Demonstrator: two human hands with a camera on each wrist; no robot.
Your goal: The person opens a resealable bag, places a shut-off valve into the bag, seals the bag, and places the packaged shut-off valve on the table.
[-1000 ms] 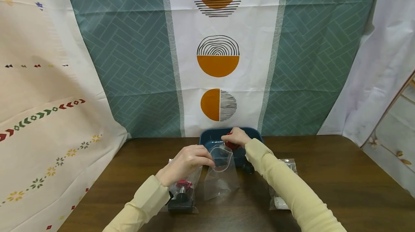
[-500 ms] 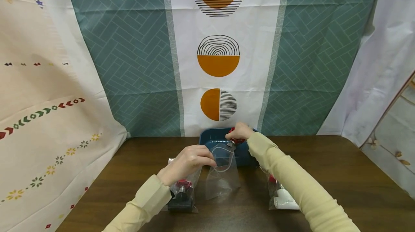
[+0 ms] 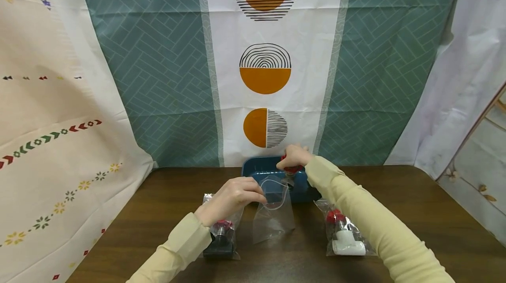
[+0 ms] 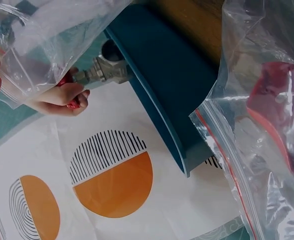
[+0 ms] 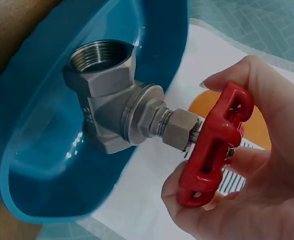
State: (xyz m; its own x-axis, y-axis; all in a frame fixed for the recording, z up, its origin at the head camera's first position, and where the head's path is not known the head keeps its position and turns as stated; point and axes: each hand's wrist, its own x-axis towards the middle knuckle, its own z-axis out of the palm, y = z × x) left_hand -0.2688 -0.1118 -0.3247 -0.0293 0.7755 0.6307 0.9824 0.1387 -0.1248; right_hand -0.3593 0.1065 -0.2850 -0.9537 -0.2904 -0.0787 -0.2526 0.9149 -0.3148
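Observation:
My right hand [image 3: 295, 158] grips the red handwheel [image 5: 212, 145] of a metal valve [image 5: 104, 100]. In the right wrist view, thumb and fingers reach around the wheel's rim, and the valve's threaded port faces upward. The valve is above the blue plastic bin [image 3: 253, 166]. My left hand [image 3: 236, 196] pinches the rim of a clear zip bag [image 3: 272, 226], whose mouth gapes toward the valve. Nothing shows inside this bag. In the left wrist view, the bag [image 4: 72, 40] partly covers my right hand.
A bagged black-bodied valve with a red wheel [image 3: 220, 245] lies left of the held bag, partly behind my left hand. At right lies a bagged white-bodied valve with a red wheel [image 3: 348, 245]. A patterned cloth [image 3: 178, 76] hangs behind the brown table [image 3: 395, 212].
My right hand has moved slightly up and right with the valve, and the forearm now uncovers more of the bagged white valve. My left hand and the zip bag have shifted slightly right.

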